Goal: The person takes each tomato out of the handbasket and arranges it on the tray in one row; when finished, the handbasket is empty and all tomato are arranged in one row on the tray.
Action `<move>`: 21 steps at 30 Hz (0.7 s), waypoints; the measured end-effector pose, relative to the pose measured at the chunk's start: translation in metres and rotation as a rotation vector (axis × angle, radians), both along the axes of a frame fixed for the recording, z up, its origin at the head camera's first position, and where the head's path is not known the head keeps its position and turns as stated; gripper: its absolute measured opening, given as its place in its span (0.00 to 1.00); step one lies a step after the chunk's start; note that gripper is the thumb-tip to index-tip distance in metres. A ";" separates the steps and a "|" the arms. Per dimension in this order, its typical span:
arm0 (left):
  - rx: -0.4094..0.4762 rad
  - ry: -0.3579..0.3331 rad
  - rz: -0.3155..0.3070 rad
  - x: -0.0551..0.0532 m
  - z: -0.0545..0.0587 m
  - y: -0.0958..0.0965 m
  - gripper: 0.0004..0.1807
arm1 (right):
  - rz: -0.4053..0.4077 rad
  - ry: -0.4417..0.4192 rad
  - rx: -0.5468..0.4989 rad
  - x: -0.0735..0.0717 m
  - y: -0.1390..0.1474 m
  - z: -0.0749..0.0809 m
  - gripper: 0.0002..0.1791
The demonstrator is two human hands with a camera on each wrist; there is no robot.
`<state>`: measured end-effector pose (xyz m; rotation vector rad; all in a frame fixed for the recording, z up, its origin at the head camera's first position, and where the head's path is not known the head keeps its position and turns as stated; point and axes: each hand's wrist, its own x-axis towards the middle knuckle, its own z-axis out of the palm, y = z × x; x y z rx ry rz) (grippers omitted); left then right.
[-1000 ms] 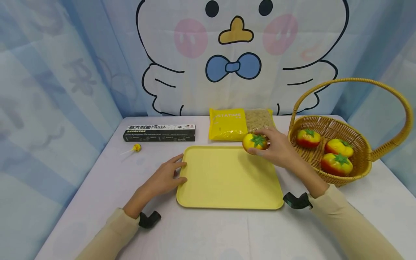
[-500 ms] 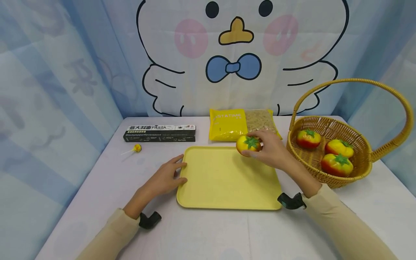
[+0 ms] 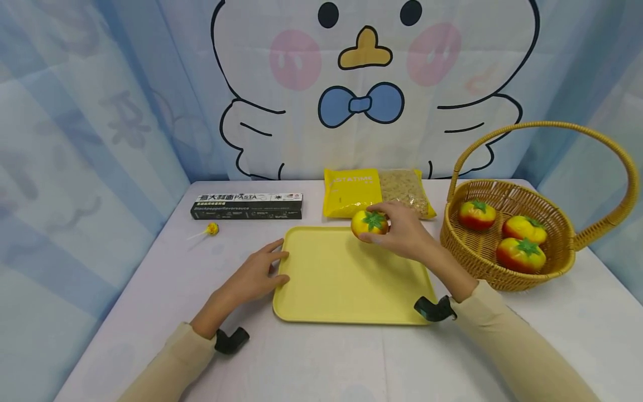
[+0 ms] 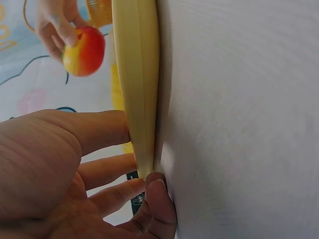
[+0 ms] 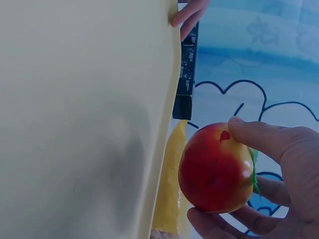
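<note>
One tomato-like fruit [image 3: 369,224], held in right fingers [image 5: 209,224], seems mid-transfer, needing lowering onto tray [image 3: 341,285] below; spread left fingers [image 4: 114,196] touch tray.

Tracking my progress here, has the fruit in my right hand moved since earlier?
Yes: in the head view, the fruit moved left, farther from the basket.

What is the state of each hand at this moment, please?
Left hand: open, fingers touching the edge of the tray.
Right hand: closed on a fruit, holding it above the tray.
</note>
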<state>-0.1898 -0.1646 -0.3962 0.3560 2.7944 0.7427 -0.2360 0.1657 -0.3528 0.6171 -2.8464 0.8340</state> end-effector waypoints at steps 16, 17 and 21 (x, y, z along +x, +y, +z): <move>0.009 0.014 -0.033 0.001 -0.001 -0.001 0.32 | 0.060 -0.017 -0.038 -0.001 -0.037 -0.005 0.35; 0.009 0.015 -0.034 0.000 -0.001 -0.001 0.32 | 0.064 -0.018 -0.040 -0.001 -0.040 -0.006 0.35; 0.006 0.016 -0.036 0.000 -0.001 -0.001 0.32 | 0.082 -0.035 -0.057 -0.002 -0.049 -0.010 0.35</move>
